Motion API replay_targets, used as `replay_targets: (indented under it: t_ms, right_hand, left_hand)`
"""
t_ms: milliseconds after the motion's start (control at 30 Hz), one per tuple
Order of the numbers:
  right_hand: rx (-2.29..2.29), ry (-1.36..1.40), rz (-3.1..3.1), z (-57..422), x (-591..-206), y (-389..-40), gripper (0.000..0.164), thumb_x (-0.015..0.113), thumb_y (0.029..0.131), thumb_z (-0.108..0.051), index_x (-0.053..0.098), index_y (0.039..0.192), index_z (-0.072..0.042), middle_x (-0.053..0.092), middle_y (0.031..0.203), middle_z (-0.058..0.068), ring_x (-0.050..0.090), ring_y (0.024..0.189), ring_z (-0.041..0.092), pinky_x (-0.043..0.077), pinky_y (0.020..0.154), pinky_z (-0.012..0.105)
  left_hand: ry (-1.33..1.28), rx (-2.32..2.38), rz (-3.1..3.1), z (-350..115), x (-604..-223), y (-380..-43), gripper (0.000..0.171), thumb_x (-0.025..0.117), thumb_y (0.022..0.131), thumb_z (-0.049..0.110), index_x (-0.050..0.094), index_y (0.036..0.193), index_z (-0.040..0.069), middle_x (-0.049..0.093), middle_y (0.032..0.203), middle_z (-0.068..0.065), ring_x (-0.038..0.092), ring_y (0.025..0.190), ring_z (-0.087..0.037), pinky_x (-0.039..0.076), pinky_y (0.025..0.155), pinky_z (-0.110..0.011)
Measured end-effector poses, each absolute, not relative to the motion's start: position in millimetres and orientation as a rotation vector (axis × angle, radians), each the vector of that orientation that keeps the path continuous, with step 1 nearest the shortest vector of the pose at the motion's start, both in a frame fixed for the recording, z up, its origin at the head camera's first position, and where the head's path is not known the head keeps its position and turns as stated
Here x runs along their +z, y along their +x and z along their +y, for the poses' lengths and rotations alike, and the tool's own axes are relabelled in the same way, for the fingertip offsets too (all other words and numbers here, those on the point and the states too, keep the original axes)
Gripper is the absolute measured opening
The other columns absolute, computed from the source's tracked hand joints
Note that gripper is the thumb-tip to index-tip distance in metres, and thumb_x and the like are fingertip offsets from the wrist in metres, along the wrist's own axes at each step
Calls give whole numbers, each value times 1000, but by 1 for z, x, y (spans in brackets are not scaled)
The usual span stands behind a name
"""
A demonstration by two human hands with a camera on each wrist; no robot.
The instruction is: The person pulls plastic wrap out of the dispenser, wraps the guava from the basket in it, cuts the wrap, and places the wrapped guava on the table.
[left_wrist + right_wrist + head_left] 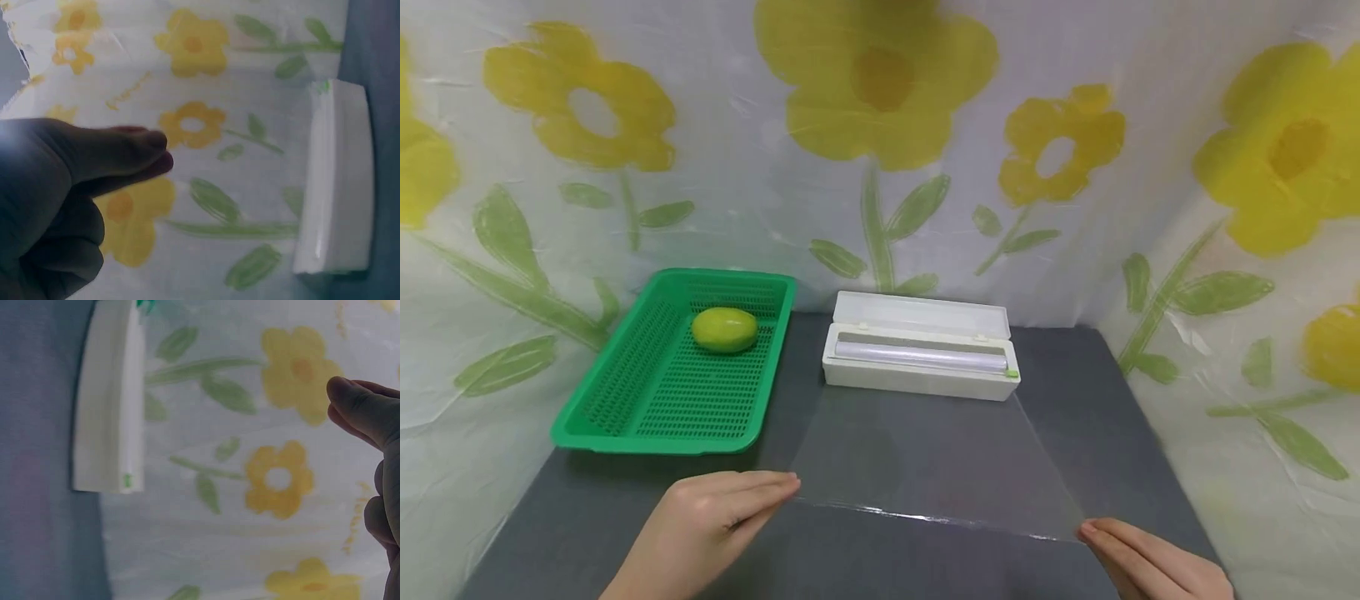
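A sheet of clear plastic wrap [932, 458] stretches toward me from a white dispenser box [917, 382] whose lid stands raised. Inside the box lies the wrap roll [917, 355]. My left hand [703, 525] pinches the sheet's near left corner between thumb and fingers. At the near right corner, my right hand [1157, 558] pinches it too, so the front edge runs fairly straight between both. In the left wrist view the left hand [81, 181] shows thumb and forefinger pressed together; the right wrist view shows the right hand [372, 419] likewise. The film hardly shows in either.
A green plastic basket [767, 367] with slotted sides stands at the left, holding one yellow-green oval fruit [725, 330]. A small green slider [1012, 374] sits at the box's right end. Behind the grey table [1060, 358] hangs a white flower-patterned curtain [722, 225].
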State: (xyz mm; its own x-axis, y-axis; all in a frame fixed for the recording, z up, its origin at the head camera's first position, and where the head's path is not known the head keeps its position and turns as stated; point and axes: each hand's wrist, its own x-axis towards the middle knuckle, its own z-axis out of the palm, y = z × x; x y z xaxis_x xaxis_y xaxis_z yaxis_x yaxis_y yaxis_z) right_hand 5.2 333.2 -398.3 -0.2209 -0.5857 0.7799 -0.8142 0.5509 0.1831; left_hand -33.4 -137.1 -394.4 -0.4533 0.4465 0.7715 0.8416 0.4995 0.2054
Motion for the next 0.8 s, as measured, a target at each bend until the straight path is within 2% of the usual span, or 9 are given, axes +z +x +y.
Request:
replay_targets:
  t_ms: [100,133,367,600,633,733,800]
  right_hand:
    - [491,1044,-1935,324,-417,8,35,63,109,-27,84,101,-1,80,90,8,72,72,9,51,60,8]
    - [519,1029,-1948,322,-422,10,35,63,109,-27,84,99,-1,80,89,7,72,70,9,50,58,9]
    - [604,958,-2131,324,-461,25,39,59,111,-32,83,105,-2,79,98,2,73,80,3,53,66,8]
    - [650,871,-2274,323,-493,32,41,56,111,-40,83,108,-9,77,100,-6,71,80,-3,52,65,8]
    - [667,864,-2301,323,-497,34,40,57,110,-40,83,108,-10,77,101,-7,71,80,-4,52,65,8]
    - [724,872,-2366,324,-508,36,25,72,103,-32,82,111,-10,76,104,-7,71,83,-4,53,66,8]
    - [729,870,-2403,324,-518,37,23,73,102,-30,81,110,-10,75,104,-9,70,82,-5,52,66,8]
  left_hand:
    - [-1111,-747,-2082,-142,-408,-31,47,47,115,32,85,101,8,82,97,0,77,84,-10,58,74,-15]
    - [-1131,-747,-2078,-144,-412,-30,46,47,115,31,85,101,8,82,97,0,77,83,-10,57,74,-15]
    - [-1178,-733,-2075,-147,-445,-31,48,46,115,31,86,98,11,82,94,2,75,79,-5,56,70,-14]
    - [-1235,-731,-2121,-150,-481,-36,47,44,115,30,86,100,12,82,94,4,75,79,-6,56,69,-15]
    - [-1235,-721,-2140,-150,-486,-37,49,42,115,31,86,100,14,82,94,5,75,80,-6,57,69,-15]
    - [-1242,-697,-2188,-150,-501,-37,51,40,115,33,86,99,16,82,93,7,75,80,-5,57,69,-16]
    - [-1249,-678,-2222,-150,-511,-37,36,55,113,28,86,99,16,81,94,7,75,81,-4,57,69,-17]
